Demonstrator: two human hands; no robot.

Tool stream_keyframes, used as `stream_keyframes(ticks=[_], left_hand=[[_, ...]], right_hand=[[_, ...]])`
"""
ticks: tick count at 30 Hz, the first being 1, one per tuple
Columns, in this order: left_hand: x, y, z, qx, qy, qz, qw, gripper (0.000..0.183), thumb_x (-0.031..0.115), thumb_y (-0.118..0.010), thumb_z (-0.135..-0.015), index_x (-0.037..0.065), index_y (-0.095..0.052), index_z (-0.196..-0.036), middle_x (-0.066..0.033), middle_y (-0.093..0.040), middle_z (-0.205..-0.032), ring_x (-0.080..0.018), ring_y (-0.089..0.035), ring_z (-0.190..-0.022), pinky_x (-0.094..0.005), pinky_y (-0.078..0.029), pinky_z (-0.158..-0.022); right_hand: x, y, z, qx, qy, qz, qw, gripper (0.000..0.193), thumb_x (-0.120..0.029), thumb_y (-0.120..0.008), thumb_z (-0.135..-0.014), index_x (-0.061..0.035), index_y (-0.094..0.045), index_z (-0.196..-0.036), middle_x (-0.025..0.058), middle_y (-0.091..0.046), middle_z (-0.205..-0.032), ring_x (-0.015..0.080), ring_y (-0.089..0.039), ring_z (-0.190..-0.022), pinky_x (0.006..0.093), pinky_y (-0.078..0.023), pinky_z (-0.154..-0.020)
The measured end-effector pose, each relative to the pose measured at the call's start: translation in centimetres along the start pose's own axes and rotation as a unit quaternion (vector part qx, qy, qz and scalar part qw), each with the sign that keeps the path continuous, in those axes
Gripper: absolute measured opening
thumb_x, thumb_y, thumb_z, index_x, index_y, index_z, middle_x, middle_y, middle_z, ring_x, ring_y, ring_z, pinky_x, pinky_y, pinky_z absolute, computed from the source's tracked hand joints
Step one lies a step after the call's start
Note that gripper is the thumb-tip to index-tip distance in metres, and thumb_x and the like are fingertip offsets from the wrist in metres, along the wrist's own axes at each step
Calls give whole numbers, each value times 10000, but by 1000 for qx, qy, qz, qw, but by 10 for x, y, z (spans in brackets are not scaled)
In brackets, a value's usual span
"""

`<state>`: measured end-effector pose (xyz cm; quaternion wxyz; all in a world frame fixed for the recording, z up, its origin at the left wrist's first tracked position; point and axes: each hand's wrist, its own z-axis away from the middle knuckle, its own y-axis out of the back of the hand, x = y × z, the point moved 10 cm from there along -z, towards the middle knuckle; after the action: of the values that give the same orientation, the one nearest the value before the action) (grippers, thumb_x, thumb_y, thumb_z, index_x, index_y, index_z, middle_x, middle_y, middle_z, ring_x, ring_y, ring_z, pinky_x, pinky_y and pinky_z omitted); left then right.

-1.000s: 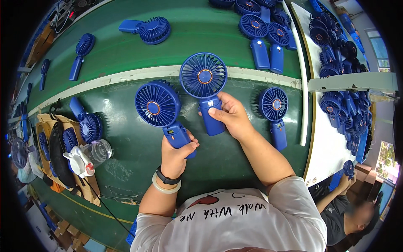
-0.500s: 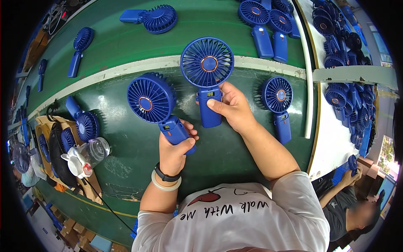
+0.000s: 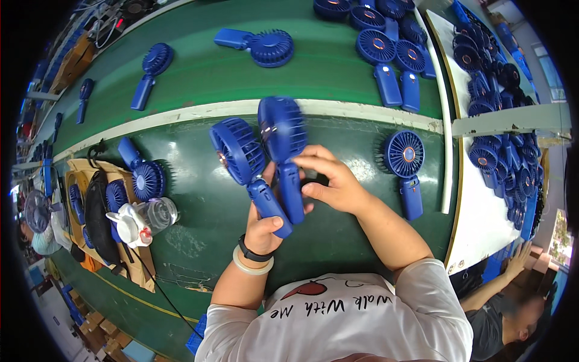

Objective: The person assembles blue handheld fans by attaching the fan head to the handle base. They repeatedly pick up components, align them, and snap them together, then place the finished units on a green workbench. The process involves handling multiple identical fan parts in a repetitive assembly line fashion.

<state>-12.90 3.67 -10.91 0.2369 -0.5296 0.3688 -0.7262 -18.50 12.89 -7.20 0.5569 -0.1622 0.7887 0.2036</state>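
My left hand (image 3: 263,234) clasps one fan (image 3: 240,152); my right hand (image 3: 338,181) half-curls at the other fan (image 3: 282,134), two o'clock of it, grip unclear. I'd keep the fans from knocking.

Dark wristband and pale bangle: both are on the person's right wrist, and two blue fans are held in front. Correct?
Not quite: the head view shows the dark wristband and pale bangle on the left wrist. Two blue fans are indeed held in front.

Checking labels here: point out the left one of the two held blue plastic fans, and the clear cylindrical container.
Left held blue plastic fan (image 3: 262,196): head view, upper handle.
Clear cylindrical container (image 3: 160,216): head view, side wall.
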Motion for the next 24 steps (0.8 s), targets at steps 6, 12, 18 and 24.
stream_keyframes(ticks=[6,12,18,24], left_hand=[[8,5,4,7,-23,86,996,982,143,-700,-627,138,-146,-1437,-171,-426,-1239,-267,-553,-1003,-421,-499,-815],[31,21,11,88,-142,-294,941,766,12,-697,-615,33,-370,-1307,-107,-519,-1148,-217,-524,-1079,-348,-454,-882],[46,-21,15,54,-246,-490,834,438,102,-750,-620,81,-632,-1042,-101,-574,-1133,-304,-493,-1121,-478,-241,-1055],[37,-24,19,34,-253,-481,839,484,162,-806,-608,43,-614,-1036,-228,-357,-1306,-414,-383,-1221,-466,-322,-1015]], right_hand=[[31,50,-29,281,-190,-133,931,169,-152,-534,-905,-36,-604,-1006,28,-608,-983,106,-546,-904,260,-433,-797],[27,47,-131,140,-130,-56,980,298,-176,-554,-894,-40,-543,-1158,62,-589,-1090,129,-538,-970,272,-419,-870],[-13,-3,-107,-35,-161,-184,969,487,-126,-619,-851,-35,-426,-1288,60,-537,-1161,127,-516,-1037,283,-446,-857],[-38,7,-93,12,-140,-238,961,577,-86,-669,-789,-29,-418,-1306,74,-498,-1222,159,-484,-1116,310,-371,-976]])
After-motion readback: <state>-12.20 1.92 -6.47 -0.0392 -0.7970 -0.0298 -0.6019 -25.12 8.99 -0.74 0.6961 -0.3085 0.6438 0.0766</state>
